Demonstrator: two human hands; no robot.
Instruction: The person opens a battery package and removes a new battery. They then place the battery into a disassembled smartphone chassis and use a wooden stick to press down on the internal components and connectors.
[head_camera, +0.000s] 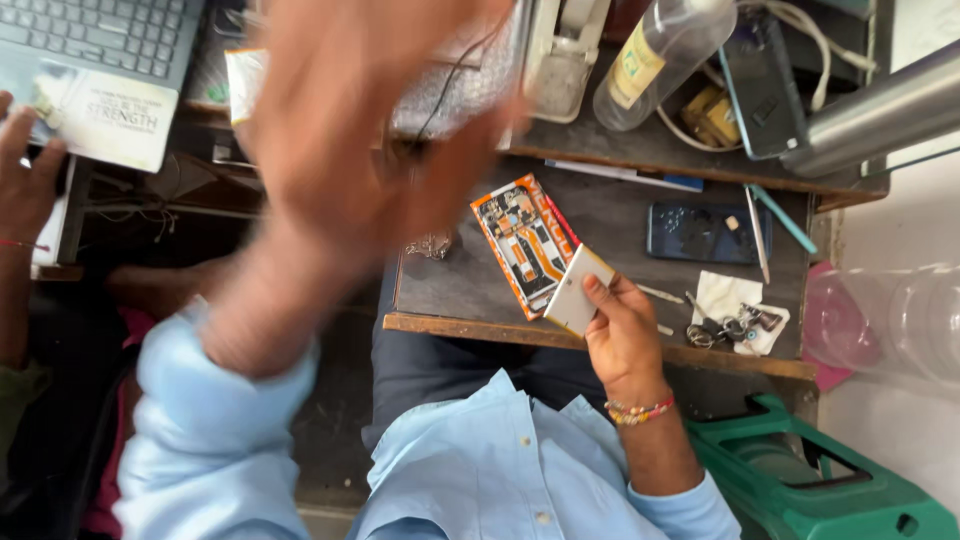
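Observation:
My right hand (622, 335) holds a flat white rectangular piece (577, 290) by its lower edge, just above the near edge of a dark wooden table (470, 290). The piece touches or overlaps the lower right corner of an opened phone with orange insides (520, 240) lying on the table. My left hand (365, 120) is raised close to the camera and heavily blurred. Its fingers look spread and nothing shows in it. It hides part of the shelf behind. A small metal clump (432, 245) lies left of the phone.
A dark blue phone back (705, 232), thin tools (760, 235) and small metal parts on white tissue (735, 322) lie at the table's right. Behind are a clear bottle (660, 55) and a metal tube (885, 105). Another person's hand (22, 170) rests by a laptop (100, 35). A green stool (830, 485) stands lower right.

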